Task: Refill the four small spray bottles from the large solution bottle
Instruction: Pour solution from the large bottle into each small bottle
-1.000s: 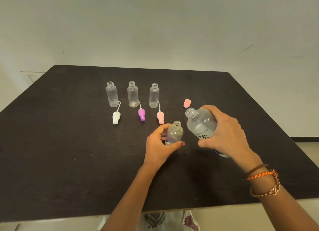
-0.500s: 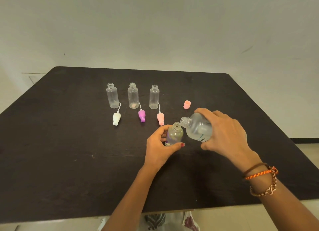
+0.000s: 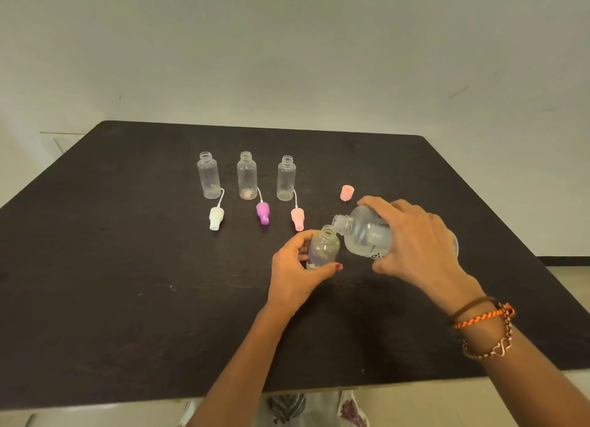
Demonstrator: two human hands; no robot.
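Note:
My left hand (image 3: 298,275) grips a small clear spray bottle (image 3: 324,249) that stands upright on the black table (image 3: 127,299), its neck uncapped. My right hand (image 3: 415,244) holds the large clear solution bottle (image 3: 364,238) tipped far over to the left, its open mouth just above the small bottle's neck. Three more small clear bottles stand uncapped in a row farther back: left (image 3: 209,179), middle (image 3: 246,180), right (image 3: 286,182).
Three spray heads with dip tubes lie in front of the back row: white (image 3: 216,218), purple (image 3: 263,212), pink (image 3: 297,218). A pink cap (image 3: 347,192) sits to the right of them. The table's near edge runs just below my forearms.
My right hand has tipped the large bottle from nearly upright to almost level and brought its mouth down to the small bottle's neck. My left hand has kept its hold.

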